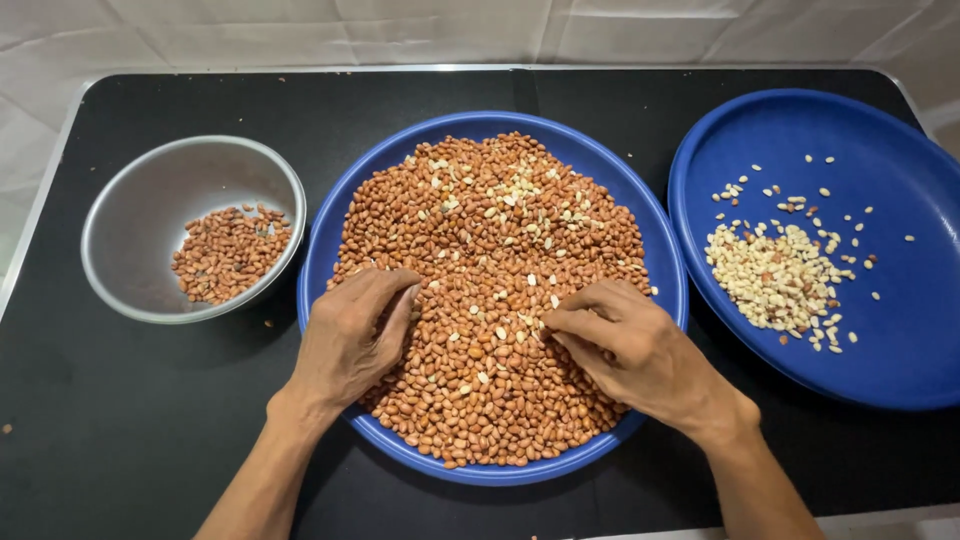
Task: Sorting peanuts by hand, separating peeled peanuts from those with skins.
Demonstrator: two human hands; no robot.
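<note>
View from above of a black counter (130, 440) with a pale metal edge, set against a backdrop of creased white cloth (300, 30). At centre stands a round blue plate (665, 250) heaped with red-brown skinned peanuts (480, 250); pale, skinless kernels are scattered among them, mostly toward the far side. The left hand (350, 340) rests on the near-left part of the heap, fingers curled down into the nuts; its grip is loosely together, and what it encloses cannot be told. The right hand (625, 350) lies on the near-right part of the heap, thumb and fingertips pinched together at the surface of the peanuts; whether a kernel sits between them cannot be told. To the left, apart from the plate, a grey metal bowl (140, 200) contains a small pile of red-brown peanuts (230, 255). To the right, a second blue plate (900, 330), partly cut by the frame edge, carries a cluster of pale kernels (775, 275) with loose ones strewn beyond it. A few stray fragments lie on the counter.
</note>
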